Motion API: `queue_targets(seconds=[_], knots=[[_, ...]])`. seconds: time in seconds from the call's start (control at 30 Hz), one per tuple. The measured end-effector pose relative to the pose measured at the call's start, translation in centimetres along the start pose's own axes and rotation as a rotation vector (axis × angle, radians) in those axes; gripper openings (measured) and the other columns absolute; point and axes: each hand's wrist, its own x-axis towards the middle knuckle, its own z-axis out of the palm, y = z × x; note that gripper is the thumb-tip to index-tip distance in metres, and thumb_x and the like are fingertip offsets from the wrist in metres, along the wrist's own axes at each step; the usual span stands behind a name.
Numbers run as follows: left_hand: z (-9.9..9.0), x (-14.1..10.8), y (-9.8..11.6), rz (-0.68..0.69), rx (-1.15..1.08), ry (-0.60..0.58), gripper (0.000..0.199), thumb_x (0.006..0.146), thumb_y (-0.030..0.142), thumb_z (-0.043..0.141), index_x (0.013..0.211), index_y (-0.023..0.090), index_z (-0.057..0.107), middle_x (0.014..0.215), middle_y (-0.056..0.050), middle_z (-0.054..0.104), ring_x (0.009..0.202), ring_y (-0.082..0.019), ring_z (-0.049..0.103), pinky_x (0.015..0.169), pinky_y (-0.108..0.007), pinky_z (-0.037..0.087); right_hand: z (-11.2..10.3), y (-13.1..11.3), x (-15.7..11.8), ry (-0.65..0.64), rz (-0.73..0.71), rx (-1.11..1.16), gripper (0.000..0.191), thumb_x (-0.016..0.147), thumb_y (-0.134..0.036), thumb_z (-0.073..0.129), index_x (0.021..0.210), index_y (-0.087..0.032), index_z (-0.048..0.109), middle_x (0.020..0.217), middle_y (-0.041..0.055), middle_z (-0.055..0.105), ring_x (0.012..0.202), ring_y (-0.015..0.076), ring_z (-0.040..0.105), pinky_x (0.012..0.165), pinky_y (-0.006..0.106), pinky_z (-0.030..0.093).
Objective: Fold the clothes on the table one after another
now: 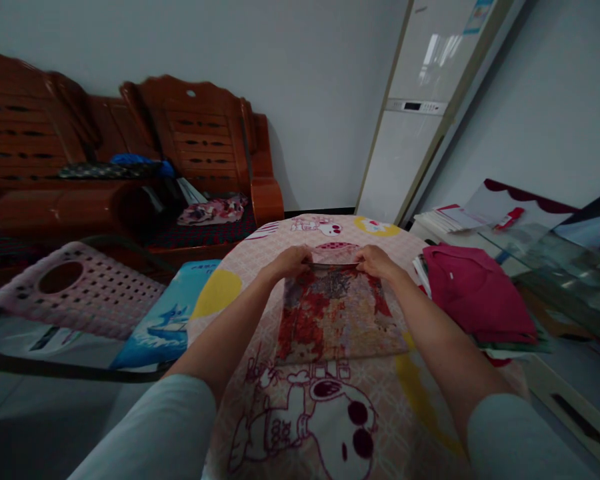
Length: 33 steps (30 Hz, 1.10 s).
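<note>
A: Item, centre of frame: where is the patterned cloth (340, 320), and how is it held?
B: Flat-sided, red and grey-beige, over the round table's tablecloth (330, 427). Left hand (297, 261) pinches its upper left corner; right hand (374, 261), its upper right. Printed tablecloth shows above, below and to both sides.
A: Surroundings?
B: Right of frame: magenta garment (480, 290), folded, on a stack beyond the right forearm. Left: blue printed sheet (173, 320) between table and pink woven chair (95, 293). Upper left: carved wooden seats (195, 133).
A: Obscured?
B: Fingertips, partly; tablecloth beneath both forearms; sleeves, cut off at the bottom; the stack's lower layers, hard to make out.
</note>
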Motion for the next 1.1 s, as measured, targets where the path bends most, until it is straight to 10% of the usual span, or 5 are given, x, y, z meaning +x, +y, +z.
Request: queue_targets(seconds=[0.5,0.8,1.1], knots=[[0.2,5.4,-2.1,-0.197,0.101,0.091,0.03,0.079,0.013,0.055,0.103,0.017,0.074,0.106,-0.009,0.072,0.1,-0.023,0.064,0.082,-0.028,0.047,1.2,0.0,5.6,0.118,0.138,-0.231,0.027,0.086,-0.012,0.054,0.104,-0.012,0.075,0.11,0.0195,0.072,0.105,0.0286,0.063,0.088,0.033,0.042],[4.0,5.9,-1.7,-0.293,0.108,0.28,0.03,0.092,0.016,0.044,0.112,0.014,0.066,0.114,-0.017,0.065,0.113,-0.029,0.057,0.095,-0.04,0.043,4.9,-0.2,5.3,0.144,0.129,-0.209,0.034,0.096,-0.01,0.04,0.115,-0.009,0.068,0.115,0.0215,0.068,0.11,0.0266,0.057,0.096,0.035,0.038],[6.9,4.2,-2.2,0.132,-0.096,0.228,0.036,0.09,0.023,0.055,0.125,0.019,0.063,0.125,-0.011,0.062,0.122,-0.024,0.052,0.109,-0.041,0.036,8.6,0.8,3.6,0.248,0.025,0.035,0.029,0.094,-0.018,0.047,0.109,-0.014,0.072,0.117,0.0154,0.066,0.114,0.0266,0.055,0.103,0.04,0.039]])
